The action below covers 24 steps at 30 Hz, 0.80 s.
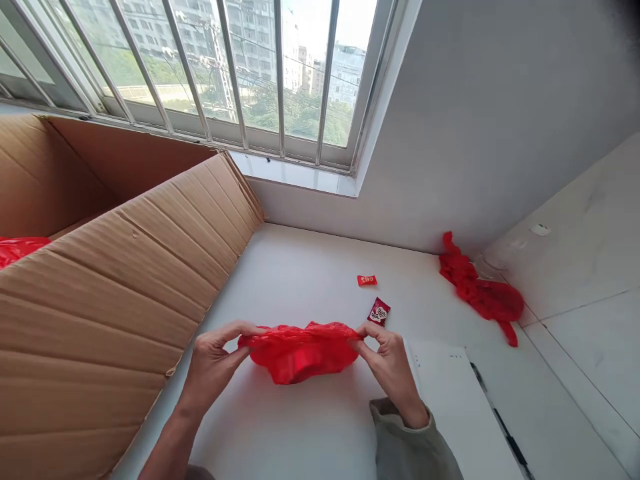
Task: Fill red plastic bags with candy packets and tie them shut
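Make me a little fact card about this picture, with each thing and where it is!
Left hand: pinching one end of the red bag
Right hand: pinching the other end
Box: left side, open, something red inside
Sweet-sized packets: one bright red, one dark red, on the table
Red bundle: far right, by the wall
Paper: right of the right hand
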Tool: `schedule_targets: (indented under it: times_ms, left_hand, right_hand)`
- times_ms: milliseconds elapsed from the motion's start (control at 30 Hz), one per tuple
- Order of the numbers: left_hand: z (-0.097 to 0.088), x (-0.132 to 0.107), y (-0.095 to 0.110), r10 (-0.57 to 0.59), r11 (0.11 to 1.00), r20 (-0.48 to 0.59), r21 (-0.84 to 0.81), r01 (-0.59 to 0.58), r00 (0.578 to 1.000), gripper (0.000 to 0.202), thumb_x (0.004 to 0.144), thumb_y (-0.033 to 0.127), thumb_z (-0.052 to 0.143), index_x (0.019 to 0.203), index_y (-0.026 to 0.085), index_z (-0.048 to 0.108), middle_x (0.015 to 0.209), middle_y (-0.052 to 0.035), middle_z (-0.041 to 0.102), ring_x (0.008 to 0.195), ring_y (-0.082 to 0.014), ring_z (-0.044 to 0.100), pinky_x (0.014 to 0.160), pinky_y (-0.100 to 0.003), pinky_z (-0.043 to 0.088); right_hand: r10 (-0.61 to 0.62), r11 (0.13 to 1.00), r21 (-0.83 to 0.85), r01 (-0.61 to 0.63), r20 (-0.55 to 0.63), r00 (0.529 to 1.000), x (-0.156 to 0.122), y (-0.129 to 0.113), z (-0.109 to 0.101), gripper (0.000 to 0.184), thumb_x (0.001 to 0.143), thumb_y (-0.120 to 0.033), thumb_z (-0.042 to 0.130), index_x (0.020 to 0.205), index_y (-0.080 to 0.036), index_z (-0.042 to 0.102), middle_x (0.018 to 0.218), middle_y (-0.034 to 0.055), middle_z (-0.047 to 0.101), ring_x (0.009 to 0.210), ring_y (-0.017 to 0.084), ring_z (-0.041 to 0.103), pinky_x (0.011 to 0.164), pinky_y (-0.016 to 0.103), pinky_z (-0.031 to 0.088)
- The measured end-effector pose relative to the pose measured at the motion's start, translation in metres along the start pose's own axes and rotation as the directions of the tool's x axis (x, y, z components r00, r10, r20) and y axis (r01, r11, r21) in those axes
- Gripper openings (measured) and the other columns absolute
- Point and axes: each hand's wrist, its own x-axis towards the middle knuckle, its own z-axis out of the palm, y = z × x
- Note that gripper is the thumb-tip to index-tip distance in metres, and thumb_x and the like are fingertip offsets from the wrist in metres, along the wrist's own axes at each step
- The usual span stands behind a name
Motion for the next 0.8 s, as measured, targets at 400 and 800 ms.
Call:
schedule_targets:
  times_ms: [400,800]
  left_hand:
    - [0.012,-0.022,0.071,0.268,0.809,0.370,0.415,-0.417,0.889,0.050,0.087,0.004,0.048,0.129,0.031,0.053,0.135,-0.0065,0.053,0.136,-0.0325,0.032,0.105,-0.060,0.038]
    - [-0.034,-0.010,0.038,-0.112,0.961,-0.124,-0.266,0.076,0.986,0.010,0.085,0.030,0.061,0.088,0.021,0.060,0.080,0.0020,0.062,0.073,-0.0139,0.062,0.060,-0.021,0.053]
  right_hand:
    - [-0.111,0.971,-0.185,0.148,0.197,0.974,-0.019,-0.028,-0.008,0.045,0.082,-0.026,0.067,0.125,-0.030,0.055,0.121,0.0036,0.061,0.116,0.024,0.052,0.098,0.041,0.044]
    - [0.355,0.854,0.482,-0.193,-0.271,0.895,-0.031,0.001,-0.031,0.027,0.082,-0.046,0.064,0.093,-0.022,0.058,0.083,0.0013,0.066,0.075,0.015,0.059,0.065,0.024,0.047]
